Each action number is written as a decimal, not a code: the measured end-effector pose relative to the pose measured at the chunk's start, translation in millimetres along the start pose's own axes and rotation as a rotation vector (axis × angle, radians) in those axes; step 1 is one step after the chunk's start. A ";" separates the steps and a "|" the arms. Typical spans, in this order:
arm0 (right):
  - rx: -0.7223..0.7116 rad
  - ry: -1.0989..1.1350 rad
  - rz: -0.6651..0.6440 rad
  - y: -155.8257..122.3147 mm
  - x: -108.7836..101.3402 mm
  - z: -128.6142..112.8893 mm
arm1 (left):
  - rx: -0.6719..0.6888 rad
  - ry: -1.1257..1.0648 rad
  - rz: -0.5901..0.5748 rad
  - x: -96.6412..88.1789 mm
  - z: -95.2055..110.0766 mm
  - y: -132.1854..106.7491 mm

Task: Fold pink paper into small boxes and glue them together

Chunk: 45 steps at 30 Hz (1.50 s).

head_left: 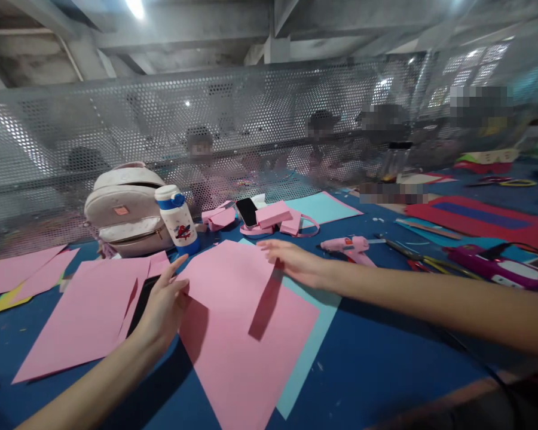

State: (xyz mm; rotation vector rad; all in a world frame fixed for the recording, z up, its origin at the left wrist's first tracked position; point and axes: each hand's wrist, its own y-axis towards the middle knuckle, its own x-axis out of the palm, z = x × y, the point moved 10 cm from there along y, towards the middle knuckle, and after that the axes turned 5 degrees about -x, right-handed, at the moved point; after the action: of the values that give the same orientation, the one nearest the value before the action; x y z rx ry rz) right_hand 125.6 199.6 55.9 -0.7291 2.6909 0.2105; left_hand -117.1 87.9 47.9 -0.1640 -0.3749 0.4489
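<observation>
A pink sheet of paper point(242, 298) is in front of me, its upper part slightly curved, over a light blue sheet point(307, 352). At its left edge is my left hand point(164, 301), index finger pointing forward, thumb and other fingers closed on the edge. My right hand point(296, 261) pinches the upper right edge; its thumb is partly hidden. Shadows of both hands fall on the pink paper. To the left lie more pink sheets point(85, 304), with a dark phone-like object point(140, 307) partly under them beside my left wrist.
A pale backpack point(125, 209) and a white-and-blue bottle point(178, 218) stand before a perforated metal screen point(260, 113). Folded pink paper pieces point(273, 216) and a phone point(246, 212) lie behind the sheet. On the right are a pink glue gun point(350, 246), pliers point(430, 260) and a purple device point(497, 266).
</observation>
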 end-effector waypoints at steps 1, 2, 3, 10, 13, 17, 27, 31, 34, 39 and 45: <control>-0.052 -0.084 0.010 12.4 -9.2 -8.4 | -0.010 -0.004 -0.005 1.3 -3.2 -1.2; -0.103 -0.178 0.019 25.5 -19.6 -17.7 | -0.024 -0.012 -0.002 1.8 -6.4 -2.0; -0.159 -0.278 0.011 38.9 -29.1 -27.7 | -0.042 -0.018 -0.001 2.4 -9.6 -2.6; -0.346 -1.011 -0.010 97.3 -73.3 -38.4 | -0.095 -0.037 -0.002 4.3 -22.4 -3.5; -0.297 -1.239 -0.021 105.0 -74.2 -16.4 | -0.108 -0.039 -0.006 3.0 -27.8 -2.6; -0.320 -1.401 -0.023 111.0 -69.5 -15.1 | -0.131 -0.029 -0.018 -0.3 -34.0 0.5; -0.499 -1.277 -0.007 121.4 -42.4 -76.5 | -0.164 -0.035 -0.010 -3.9 -42.0 7.7; -0.572 -1.112 -0.059 131.4 -11.9 -86.0 | -0.209 -0.028 0.000 -5.3 -48.6 7.7; -0.612 -0.992 -0.141 141.8 15.7 -87.5 | -0.225 -0.037 0.007 -7.1 -51.2 6.7; -0.648 -0.858 -0.272 160.3 55.2 -81.8 | -0.233 -0.047 -0.032 -9.5 -56.2 5.0; -0.660 -0.812 -0.362 170.2 69.6 -70.6 | -0.250 -0.058 -0.087 -12.1 -62.5 3.7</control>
State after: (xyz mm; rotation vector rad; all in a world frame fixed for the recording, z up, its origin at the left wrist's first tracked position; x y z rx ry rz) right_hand -38.3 297.2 105.1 -1.0086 1.6675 1.0657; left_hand -104.4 81.1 -14.2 -0.3771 -0.4931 0.3204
